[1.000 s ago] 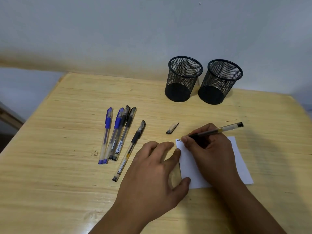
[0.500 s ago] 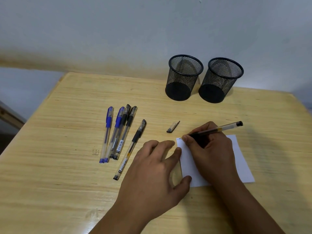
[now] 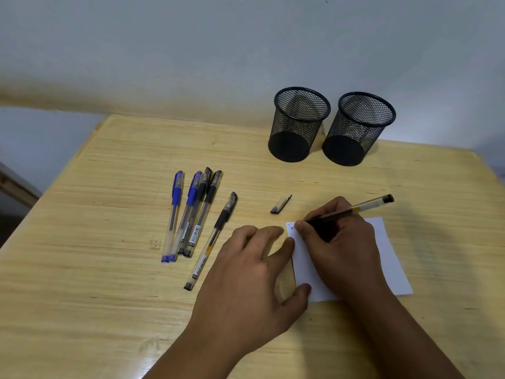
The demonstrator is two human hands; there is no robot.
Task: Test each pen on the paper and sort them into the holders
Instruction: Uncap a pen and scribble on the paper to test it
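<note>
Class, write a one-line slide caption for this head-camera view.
Right hand tests an uncapped pen on paper steadied by the left hand; five pens and two empty mesh holders wait.

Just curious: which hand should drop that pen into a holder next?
Probably the right hand: it grips the pen and is nearer the holders. The left hand pins the paper.

Pen tip behind fingers.
</note>
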